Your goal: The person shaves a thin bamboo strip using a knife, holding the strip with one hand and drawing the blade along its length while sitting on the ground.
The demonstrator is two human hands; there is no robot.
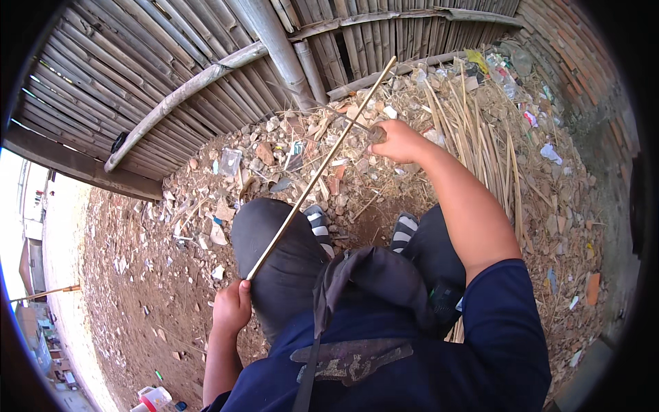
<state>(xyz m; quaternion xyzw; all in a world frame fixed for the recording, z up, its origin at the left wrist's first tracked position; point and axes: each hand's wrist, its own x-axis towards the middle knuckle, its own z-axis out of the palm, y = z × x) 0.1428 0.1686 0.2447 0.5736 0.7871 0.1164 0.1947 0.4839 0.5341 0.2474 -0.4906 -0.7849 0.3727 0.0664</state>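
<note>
A long, thin bamboo strip (309,188) slants from lower left to upper right across my bent left knee. My left hand (231,307) is closed round its lower end, beside my thigh. Out in front, my right hand (398,142) grips a knife by its thick wooden handle (376,134). The knife's narrow, dark blade (336,112) points up and left and crosses the strip near its upper part. Whether the blade touches the strip or only passes by it, I cannot tell. The strip's far end sticks up beyond the knife, held by nothing.
A pile of bamboo strips (484,147) lies to the right. Bamboo slat fencing (199,62) with a thick post (278,51) stands ahead; a brick wall (576,51) rises at right. Stones and litter cover the ground. A white-and-red container (154,398) sits at lower left.
</note>
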